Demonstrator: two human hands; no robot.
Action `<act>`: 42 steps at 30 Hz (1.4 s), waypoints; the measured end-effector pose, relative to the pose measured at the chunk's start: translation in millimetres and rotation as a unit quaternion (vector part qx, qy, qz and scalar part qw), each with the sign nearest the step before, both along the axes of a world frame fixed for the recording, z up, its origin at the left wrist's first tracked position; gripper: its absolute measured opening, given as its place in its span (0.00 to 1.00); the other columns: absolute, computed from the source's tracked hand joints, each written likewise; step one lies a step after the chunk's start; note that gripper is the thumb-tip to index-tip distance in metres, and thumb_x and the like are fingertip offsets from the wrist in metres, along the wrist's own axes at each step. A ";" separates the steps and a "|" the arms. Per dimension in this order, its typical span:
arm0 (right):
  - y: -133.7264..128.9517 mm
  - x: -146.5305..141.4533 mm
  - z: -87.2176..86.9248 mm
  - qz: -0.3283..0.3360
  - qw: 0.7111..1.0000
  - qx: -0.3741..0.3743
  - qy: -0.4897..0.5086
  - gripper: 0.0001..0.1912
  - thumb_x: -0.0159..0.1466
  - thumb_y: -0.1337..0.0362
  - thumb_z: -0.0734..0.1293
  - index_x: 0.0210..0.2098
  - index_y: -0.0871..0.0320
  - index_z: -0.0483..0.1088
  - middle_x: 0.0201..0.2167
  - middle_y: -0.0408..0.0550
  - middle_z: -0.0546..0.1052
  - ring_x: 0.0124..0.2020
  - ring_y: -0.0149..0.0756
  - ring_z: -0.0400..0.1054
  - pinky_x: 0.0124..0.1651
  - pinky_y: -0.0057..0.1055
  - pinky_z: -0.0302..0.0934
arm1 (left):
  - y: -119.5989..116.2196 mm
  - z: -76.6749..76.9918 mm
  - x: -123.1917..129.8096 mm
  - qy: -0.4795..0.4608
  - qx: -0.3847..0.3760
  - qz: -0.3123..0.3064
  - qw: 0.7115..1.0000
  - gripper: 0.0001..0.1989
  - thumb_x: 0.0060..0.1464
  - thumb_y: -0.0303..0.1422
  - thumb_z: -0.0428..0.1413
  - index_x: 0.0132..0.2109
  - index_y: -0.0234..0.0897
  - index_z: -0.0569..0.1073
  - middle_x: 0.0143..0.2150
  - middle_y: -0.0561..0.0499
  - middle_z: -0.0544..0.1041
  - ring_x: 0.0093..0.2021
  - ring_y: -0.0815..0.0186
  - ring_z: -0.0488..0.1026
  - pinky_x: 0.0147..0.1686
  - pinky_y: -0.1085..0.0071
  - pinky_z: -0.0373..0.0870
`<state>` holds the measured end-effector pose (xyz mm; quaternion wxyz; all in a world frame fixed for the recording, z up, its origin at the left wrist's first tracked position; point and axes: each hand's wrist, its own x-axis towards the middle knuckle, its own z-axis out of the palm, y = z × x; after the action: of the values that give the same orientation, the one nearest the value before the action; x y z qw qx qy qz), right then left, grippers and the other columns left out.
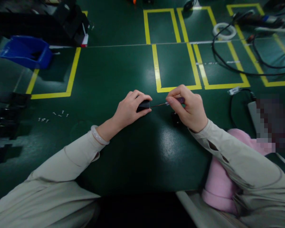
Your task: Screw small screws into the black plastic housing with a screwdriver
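Note:
My left hand [133, 107] is closed around a small black block-shaped part [143, 105] on the green table, thumb and fingers on its sides. A screwdriver [180, 100] with a dark purplish handle is pinched in my right hand [190, 106]. Its thin shaft points left, and the tip meets the right end of the black part. Whether a screw sits at the tip is too small to tell. Beside my right hand, partly hidden beneath it, lies another small black piece [175, 118] with light spots.
Several small screws [44, 119] lie at the left. Dark parts [8, 122] line the left edge, with a blue bin [27, 52] behind. Yellow tape [159, 76] marks the green table [118, 69]. A white tape roll [224, 31] and black cables [242, 71] lie at right, near a pink sleeve [218, 183].

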<state>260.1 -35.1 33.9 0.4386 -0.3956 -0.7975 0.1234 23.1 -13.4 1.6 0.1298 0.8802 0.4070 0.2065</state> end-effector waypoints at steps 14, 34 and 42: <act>0.2 -0.3 0.4 0.003 1.000 0.004 0.003 0.04 0.69 0.64 0.62 0.40 0.56 0.67 0.29 0.40 0.71 0.27 0.25 0.69 0.29 0.25 0.61 | 0.6 -0.6 -0.9 -0.003 -0.003 -0.001 1.000 0.16 0.62 0.39 0.58 0.55 0.40 0.70 0.51 0.46 0.72 0.51 0.57 0.69 0.51 0.59 0.69; -0.6 -0.4 1.6 0.019 1.000 -0.011 0.004 0.05 0.70 0.63 0.62 0.38 0.56 0.67 0.27 0.39 0.71 0.26 0.24 0.68 0.29 0.24 0.61 | 1.0 -0.9 -1.1 0.000 -0.002 0.000 1.000 0.17 0.63 0.40 0.57 0.55 0.40 0.70 0.51 0.46 0.72 0.51 0.57 0.69 0.51 0.60 0.69; -0.4 0.0 -0.6 0.003 1.000 -0.023 0.011 0.06 0.69 0.64 0.61 0.44 0.56 0.66 0.32 0.42 0.72 0.30 0.28 0.70 0.33 0.27 0.65 | 1.1 -0.7 -0.8 -0.001 -0.004 -0.002 1.000 0.16 0.63 0.39 0.57 0.56 0.40 0.70 0.51 0.46 0.72 0.51 0.57 0.69 0.51 0.59 0.69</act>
<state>260.1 -35.5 33.4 0.4376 -0.4017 -0.7908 0.1477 22.3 -12.3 0.9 0.1338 0.8804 0.4060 0.2055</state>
